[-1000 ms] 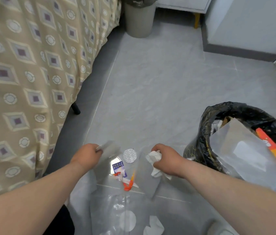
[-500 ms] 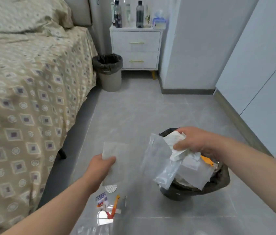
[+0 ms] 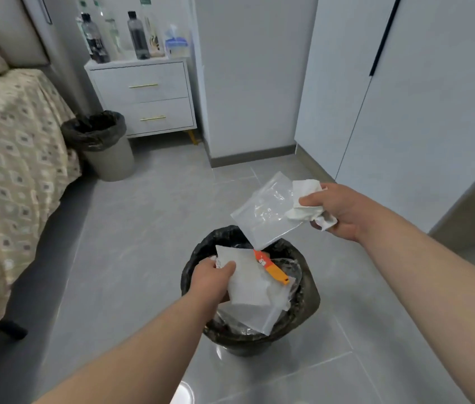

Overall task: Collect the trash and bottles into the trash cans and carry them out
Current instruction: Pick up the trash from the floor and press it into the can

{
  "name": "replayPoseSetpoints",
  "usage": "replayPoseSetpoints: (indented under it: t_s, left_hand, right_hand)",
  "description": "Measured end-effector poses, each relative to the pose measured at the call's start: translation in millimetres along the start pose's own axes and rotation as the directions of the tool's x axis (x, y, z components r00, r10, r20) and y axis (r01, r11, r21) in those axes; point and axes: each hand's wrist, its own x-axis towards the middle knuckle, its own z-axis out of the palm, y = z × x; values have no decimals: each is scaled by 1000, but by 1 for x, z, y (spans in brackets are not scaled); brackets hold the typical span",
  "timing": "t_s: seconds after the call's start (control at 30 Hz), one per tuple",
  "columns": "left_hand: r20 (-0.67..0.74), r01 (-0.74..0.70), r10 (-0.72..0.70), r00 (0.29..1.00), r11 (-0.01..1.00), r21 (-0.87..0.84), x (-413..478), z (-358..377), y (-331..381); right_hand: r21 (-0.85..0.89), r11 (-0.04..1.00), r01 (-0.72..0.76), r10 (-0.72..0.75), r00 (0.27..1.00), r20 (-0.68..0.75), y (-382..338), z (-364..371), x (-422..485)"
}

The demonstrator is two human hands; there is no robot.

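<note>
A black-lined trash can (image 3: 307,304) stands on the floor in front of me, full of plastic wrappers and an orange strip (image 3: 272,268). My left hand (image 3: 211,279) is over the can's left rim, gripping a white plastic bag (image 3: 247,282) that lies across the opening. My right hand (image 3: 339,209) is raised above and right of the can, gripping a crumpled tissue (image 3: 307,204) together with a clear plastic bag (image 3: 265,212) that hangs toward the can. A second lined trash can (image 3: 100,144) stands by the bed. Several bottles (image 3: 137,36) stand on the nightstand.
The bed (image 3: 6,158) with a patterned cover runs along the left, its dark leg (image 3: 11,329) on the floor. A white nightstand (image 3: 145,97) is at the back. White wardrobe doors (image 3: 422,97) line the right. Grey tiled floor (image 3: 148,228) lies between.
My left hand carried its white bag rightward from beside the can to over its opening. My right hand moved up and right with the tissue and clear bag. My view rose away from the floor litter.
</note>
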Motion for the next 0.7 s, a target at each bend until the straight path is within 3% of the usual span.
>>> replayPoseSetpoints:
  t_s: [0.03, 0.1, 0.17, 0.23, 0.3, 0.4, 0.47, 0.53, 0.63, 0.7]
  left_hand:
    - [-8, -2, 2, 1000, 999, 46, 3, 2, -2]
    - [-64, -58, 81, 995, 950, 307, 5, -3, -6]
    - [-132, -151, 272, 953, 805, 573, 0, -17, -16]
    - [-67, -222, 394, 917, 640, 735, -9, -36, -30]
    - [109, -247, 287, 952, 503, 828, -16, -53, -48]
    - [231, -275, 152, 961, 454, 847, -14, -68, -68]
    - [247, -302, 177, 953, 469, 830, -10, -69, -74]
    - [244, -317, 206, 948, 512, 798, -8, -69, -77]
    - [247, -347, 249, 937, 556, 755, -4, -69, -84]
    - [254, -364, 265, 930, 575, 733, -2, -71, -87]
  right_hand:
    - [-12, 1000, -12, 12, 1000, 3, 3, -1, 3]
    - [-37, 999, -19, 19, 1000, 11, 9, -2, 6]
    - [-50, 998, -25, 26, 999, 19, 14, 1, 7]
    - [-66, 997, -44, 46, 999, 25, 22, 9, 7]
    - [-79, 994, -79, 82, 996, 42, 37, 22, 9]
    - [-213, 968, -133, 152, 985, 77, 75, 41, 17]
    - [-540, 838, -72, 135, 988, 77, 95, 52, 21]
    - [-832, 555, 17, 16, 999, 31, 107, 62, 26]
    - [-952, 262, 157, -187, 976, 110, 114, 86, 22]
    - [-949, 205, 241, -122, 968, 220, 126, 103, 19]
